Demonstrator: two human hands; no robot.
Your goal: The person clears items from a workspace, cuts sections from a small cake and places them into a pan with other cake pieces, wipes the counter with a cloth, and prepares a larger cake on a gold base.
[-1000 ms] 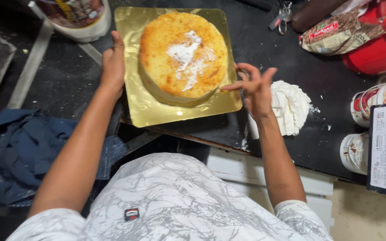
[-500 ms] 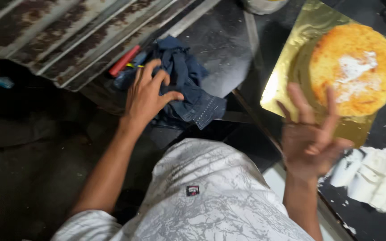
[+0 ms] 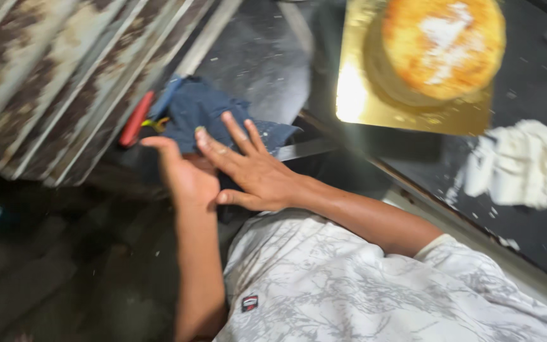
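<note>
- Head view: you are bringing both hands together over the dark blue cloth (image 3: 213,114), which is lying crumpled on the dark surface to your left, well apart from the cake.
- Your left hand (image 3: 185,174) is resting against the cloth with its fingers loosely curled; whether it is gripping the fabric, you cannot tell from here.
- Your right hand (image 3: 254,174) is lying flat across it, fingers spread wide and holding nothing, palm pressing against the left hand and the cloth's edge, which looks like wiping.
- A red-handled tool (image 3: 136,118) is lying just beside the cloth.
- The round cake (image 3: 441,47) is sitting on its gold board (image 3: 356,95), with a heap of white cream (image 3: 527,161) on the dark counter (image 3: 539,228) nearby.
</note>
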